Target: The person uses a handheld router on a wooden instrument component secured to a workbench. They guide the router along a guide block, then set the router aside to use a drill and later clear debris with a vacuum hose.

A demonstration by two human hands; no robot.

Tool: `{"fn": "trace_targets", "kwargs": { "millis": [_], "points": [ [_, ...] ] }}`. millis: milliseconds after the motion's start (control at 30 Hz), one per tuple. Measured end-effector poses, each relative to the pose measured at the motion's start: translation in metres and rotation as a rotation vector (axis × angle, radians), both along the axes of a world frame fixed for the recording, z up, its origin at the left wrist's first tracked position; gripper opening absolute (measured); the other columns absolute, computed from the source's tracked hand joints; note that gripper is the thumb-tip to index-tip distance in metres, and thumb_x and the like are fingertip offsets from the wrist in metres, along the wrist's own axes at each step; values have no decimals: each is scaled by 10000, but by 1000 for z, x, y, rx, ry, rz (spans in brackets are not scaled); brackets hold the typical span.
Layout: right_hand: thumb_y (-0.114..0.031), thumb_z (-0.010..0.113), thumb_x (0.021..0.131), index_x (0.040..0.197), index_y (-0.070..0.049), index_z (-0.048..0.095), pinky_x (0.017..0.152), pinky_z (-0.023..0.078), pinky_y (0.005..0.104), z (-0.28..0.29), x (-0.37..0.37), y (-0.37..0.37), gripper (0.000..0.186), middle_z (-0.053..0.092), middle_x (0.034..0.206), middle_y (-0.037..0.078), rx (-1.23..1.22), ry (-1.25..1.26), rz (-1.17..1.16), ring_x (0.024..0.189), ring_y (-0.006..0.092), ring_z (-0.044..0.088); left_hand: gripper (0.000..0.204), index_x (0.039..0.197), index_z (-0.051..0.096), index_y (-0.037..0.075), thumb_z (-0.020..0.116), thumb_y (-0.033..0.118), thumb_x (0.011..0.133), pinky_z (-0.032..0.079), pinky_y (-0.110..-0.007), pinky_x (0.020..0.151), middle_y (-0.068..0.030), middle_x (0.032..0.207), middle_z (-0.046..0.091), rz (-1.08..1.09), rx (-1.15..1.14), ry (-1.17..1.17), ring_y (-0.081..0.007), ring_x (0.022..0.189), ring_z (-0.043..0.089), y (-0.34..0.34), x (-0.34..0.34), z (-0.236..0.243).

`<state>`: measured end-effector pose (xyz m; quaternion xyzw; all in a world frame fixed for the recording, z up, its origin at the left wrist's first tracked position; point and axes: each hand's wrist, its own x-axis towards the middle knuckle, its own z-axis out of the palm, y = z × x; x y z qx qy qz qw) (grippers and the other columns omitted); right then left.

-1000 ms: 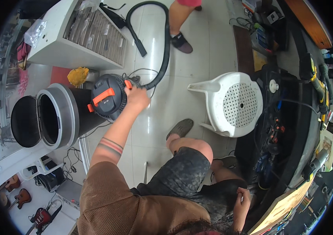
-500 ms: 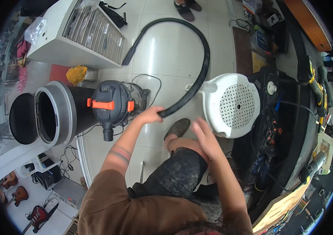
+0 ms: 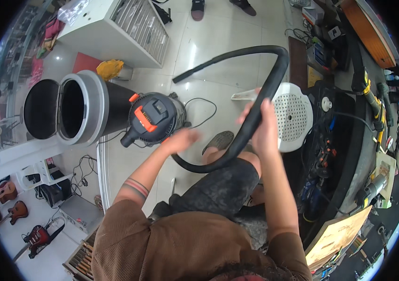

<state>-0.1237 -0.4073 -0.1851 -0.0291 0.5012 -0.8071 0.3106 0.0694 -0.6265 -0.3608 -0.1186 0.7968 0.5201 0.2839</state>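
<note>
My right hand point(image 3: 266, 129) is closed around a thick black vacuum hose point(image 3: 242, 138), its fingers showing on both sides. From there the hose arches up and away, and its thin nozzle points to the floor at the far left. The near part curves down toward my left wrist, where its end is hidden. Smeared by motion, my left hand point(image 3: 184, 140) is beside that near part; its grip does not show. Just left of it stands a round dark vacuum cleaner point(image 3: 158, 114) with orange latches and a short port on its lid.
A tall black bin point(image 3: 97, 110) with its lid open stands at left, behind it a white cabinet point(image 3: 98, 35). A white plastic stool point(image 3: 298, 117) is at right, beside a cluttered dark bench point(image 3: 323, 187). A power cord point(image 3: 214, 107) loops over the tiles; another person's shoes point(image 3: 197, 11) are far off.
My right hand, empty before, has taken hold of the hose. The hose has swung right and its near end has dropped toward me. My left hand's grip has become unclear. The view has shifted.
</note>
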Motion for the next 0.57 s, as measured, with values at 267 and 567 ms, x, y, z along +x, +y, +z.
{"fn": "trace_targets", "kwargs": {
  "millis": [267,567],
  "points": [
    [-272,635,1012,1427,18,447,1022,470,436,87,140,2,540,617,1207,192,456,701,686,1148,320,610,896,1638,214,77,720,130,901,543,-294,603,-127,1063,682,395,736,387,-110,631,578,34,-76,323],
    [-833,360,937,1656,-109,72,1220,252,612,103,135,35,1060,391,1595,274,-380,-478,164,1379,468,513,1015,1639,221,-5,723,30,759,547,-328,851,-123,1000,686,-406,459,190,-166,858,689,6,102,427]
  ]
}}
